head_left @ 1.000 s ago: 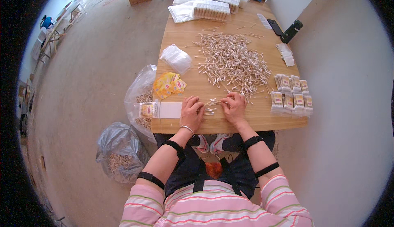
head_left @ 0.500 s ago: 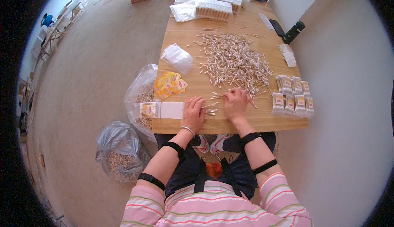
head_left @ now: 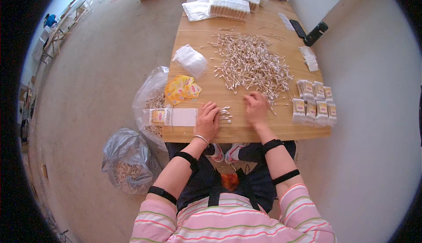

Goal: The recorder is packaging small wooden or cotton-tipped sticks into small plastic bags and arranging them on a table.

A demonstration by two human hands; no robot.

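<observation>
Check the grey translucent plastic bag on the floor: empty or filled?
Not empty: a heap of small brownish pieces shows inside the bag; how full, I cannot tell.

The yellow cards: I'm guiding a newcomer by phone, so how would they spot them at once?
Find the wooden table, then its left edge toward the near end. There the yellow cards lie in a loose, overlapping pile, between the whitish plastic bags and the white strip beside the left hand. Unlike those neighbours, they are mostly bright yellow.
</observation>
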